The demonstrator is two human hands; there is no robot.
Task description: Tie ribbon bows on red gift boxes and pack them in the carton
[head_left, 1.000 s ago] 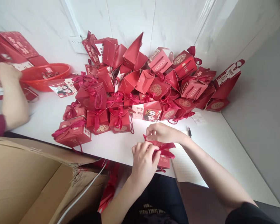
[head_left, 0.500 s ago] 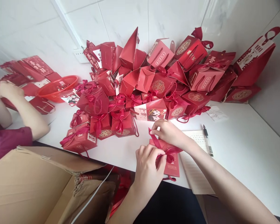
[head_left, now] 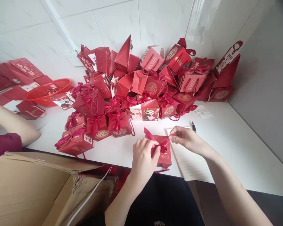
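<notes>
A small red gift box [head_left: 166, 159] with a red twisted cord handle lies at the table's front edge, below my hands. On top of it is a bow of red ribbon [head_left: 164, 147]. My left hand [head_left: 143, 153] pinches the left part of the bow between thumb and forefinger, and one ribbon tail stands up beyond it. To the right of the box, my right hand [head_left: 187, 138] is closed in a pinch on the ribbon's right end, drawing it out sideways. Part of the box is hidden under my left hand.
Many red gift boxes [head_left: 146, 86] are heaped along the wall. An open notebook [head_left: 191, 166] and a pen [head_left: 193, 126] lie at right. An orange basket [head_left: 33, 95] stands at left, near another person's arm [head_left: 16, 125]. A cardboard box [head_left: 25, 185] is at front left.
My right hand has moved from the ribbon tail at the far left side of the bow to the ribbon's right end. My left hand still pinches the bow. The view has shifted.
</notes>
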